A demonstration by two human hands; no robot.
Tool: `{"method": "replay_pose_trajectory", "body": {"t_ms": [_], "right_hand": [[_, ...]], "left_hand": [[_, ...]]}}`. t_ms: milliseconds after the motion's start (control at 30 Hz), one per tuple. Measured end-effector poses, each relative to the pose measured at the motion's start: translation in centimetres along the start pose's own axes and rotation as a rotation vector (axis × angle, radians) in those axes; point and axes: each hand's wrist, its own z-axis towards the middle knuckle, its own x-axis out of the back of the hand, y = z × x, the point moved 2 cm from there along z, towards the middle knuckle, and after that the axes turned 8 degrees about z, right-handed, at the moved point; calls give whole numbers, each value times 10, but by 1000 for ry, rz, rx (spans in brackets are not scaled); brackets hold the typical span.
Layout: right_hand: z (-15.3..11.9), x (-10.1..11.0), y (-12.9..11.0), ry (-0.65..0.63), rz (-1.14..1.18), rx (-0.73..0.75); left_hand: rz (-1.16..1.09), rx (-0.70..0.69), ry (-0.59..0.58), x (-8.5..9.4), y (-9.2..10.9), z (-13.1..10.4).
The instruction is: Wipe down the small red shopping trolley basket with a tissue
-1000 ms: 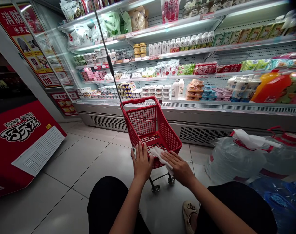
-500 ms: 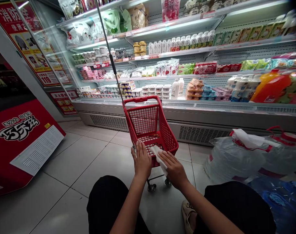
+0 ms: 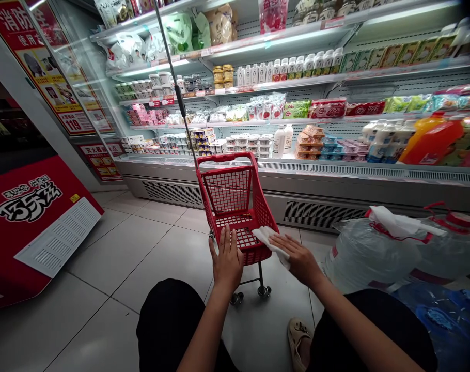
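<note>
A small red shopping cart with mesh sides and a tall thin pole stands in front of me. My left hand lies against the cart's near left edge, fingers stretched and apart, with nothing in it. On the right side of the cart, my right hand presses a folded white cloth under its extended fingers, at the cart's near right corner. The cloth's upper left end sticks out past the fingertips. The cart's front wheels show below on the tiled floor.
A long refrigerated shelf of dairy and drinks runs behind the cart. Large bagged water bottles and blue bottles stand at the right. A red freezer is at the left. My knees flank the cart's near side.
My right hand and the white cloth have moved right, away from my left hand, along the cart's near edge. My left hand has shifted slightly.
</note>
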Motion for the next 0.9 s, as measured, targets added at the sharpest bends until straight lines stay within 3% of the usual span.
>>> {"method": "replay_pose_trajectory", "body": {"t_ms": [100, 200, 267, 400, 533, 633, 767, 900], "right_hand": [[7, -11, -26, -9, 31, 24], [10, -14, -32, -38, 47, 75], [9, -10, -19, -70, 56, 108], [6, 4, 29, -108, 32, 91], [12, 18, 59, -25, -19, -27], [20, 18, 49, 42, 16, -90], [22, -2, 15, -123, 114, 121], [28, -17, 22, -157, 88, 163]], "left_hand": [[-32, -42, 3, -3, 20, -7], [-60, -76, 6, -6, 26, -14], [-69, -117, -9, -7, 20, -15], [-75, -183, -36, -5, 6, -14], [-75, -179, -27, -4, -1, -12], [-96, -195, -46, -3, -6, -13], [-123, -214, -81, -1, -19, -16], [-125, -230, -77, 3, -28, -16]]}}
